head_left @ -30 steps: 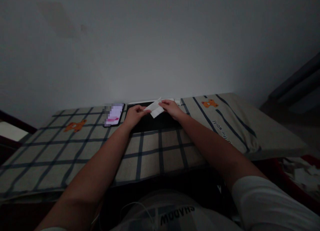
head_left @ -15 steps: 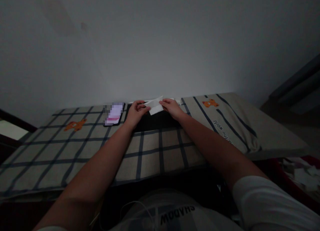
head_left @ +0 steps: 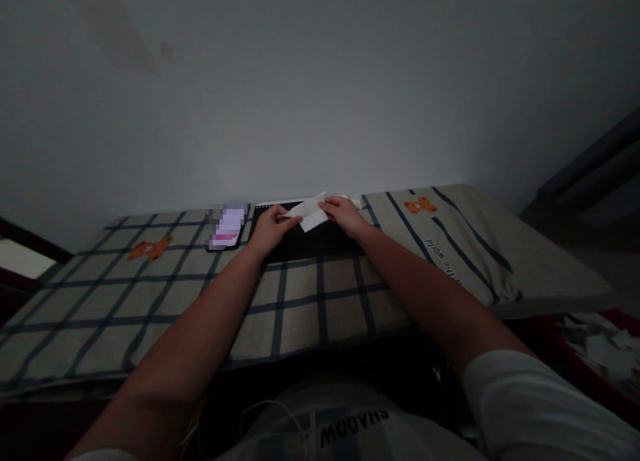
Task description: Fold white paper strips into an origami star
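A small white folded piece of paper (head_left: 310, 214) is held between both hands above a black pad (head_left: 310, 244) lying on a checked cloth (head_left: 300, 308). My left hand (head_left: 270, 226) pinches the paper's left end. My right hand (head_left: 344, 216) pinches its right end. Both arms reach far forward over the cloth. A phone (head_left: 227, 228) with a lit screen lies just left of my left hand.
A plain wall rises right behind the cloth's far edge. A checked pillow (head_left: 450, 248) with an orange bear print lies to the right. More white scraps (head_left: 354, 201) sit behind my right hand. A red bin with crumpled paper (head_left: 600, 348) is at lower right.
The paper has shifted slightly between my fingers, its left end dipping a little. Both hands stay in about the same place.
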Available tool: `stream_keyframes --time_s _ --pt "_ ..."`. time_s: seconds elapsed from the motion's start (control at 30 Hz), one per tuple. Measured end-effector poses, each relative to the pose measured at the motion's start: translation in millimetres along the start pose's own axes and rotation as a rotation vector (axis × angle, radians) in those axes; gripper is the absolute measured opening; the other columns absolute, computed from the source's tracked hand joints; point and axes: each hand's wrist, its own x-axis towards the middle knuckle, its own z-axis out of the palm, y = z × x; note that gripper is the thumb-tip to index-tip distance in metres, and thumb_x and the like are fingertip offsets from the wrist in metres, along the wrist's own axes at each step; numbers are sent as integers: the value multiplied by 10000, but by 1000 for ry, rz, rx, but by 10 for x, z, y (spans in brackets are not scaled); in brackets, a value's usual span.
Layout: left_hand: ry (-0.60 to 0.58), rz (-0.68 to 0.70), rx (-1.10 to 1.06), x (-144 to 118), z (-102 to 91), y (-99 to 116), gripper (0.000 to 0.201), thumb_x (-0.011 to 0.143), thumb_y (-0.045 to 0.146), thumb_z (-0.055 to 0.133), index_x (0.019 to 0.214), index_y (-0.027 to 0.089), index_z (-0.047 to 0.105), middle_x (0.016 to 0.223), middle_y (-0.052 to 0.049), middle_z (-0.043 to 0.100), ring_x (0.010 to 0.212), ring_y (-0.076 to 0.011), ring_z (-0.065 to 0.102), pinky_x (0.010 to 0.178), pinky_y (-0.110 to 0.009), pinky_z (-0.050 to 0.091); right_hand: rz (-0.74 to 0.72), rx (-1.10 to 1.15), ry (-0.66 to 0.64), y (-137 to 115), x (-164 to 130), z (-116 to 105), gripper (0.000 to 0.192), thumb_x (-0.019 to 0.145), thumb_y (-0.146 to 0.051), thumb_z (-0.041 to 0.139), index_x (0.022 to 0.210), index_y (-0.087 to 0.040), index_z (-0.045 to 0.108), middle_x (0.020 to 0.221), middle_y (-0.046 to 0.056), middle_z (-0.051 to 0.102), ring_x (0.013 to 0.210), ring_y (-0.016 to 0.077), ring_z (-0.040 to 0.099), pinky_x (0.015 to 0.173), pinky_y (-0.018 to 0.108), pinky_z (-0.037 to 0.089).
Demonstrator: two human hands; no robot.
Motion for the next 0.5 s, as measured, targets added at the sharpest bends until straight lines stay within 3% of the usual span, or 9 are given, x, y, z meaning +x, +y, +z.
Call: stream_keyframes --time_s 0.13,0.3,0.5 --pt "-76 3 114 -16 -35 22 332 586 413 747 605 189 504 587 10 593 554 -132 538 527 -248 389 -46 -58 -1 4 5 -30 207 740 -348 606 813 -158 640 749 15 623 684 120 530 637 248 399" --pt "-251 -5 134 -41 -54 47 308 638 455 698 780 183 678 672 -15 643 627 -154 561 591 -264 403 -46 -94 -37 -63 -31 -41 193 743 -339 592 805 -162 638 760 10 625 686 120 518 633 239 386" --pt "-245 28 197 -23 -80 17 273 645 444 697 748 191 713 669 -17 649 607 -150 558 589 -265 391 -55 -134 -63 -129 -54 -52 179 747 -322 588 790 -156 642 739 12 615 671 119 504 634 244 376"
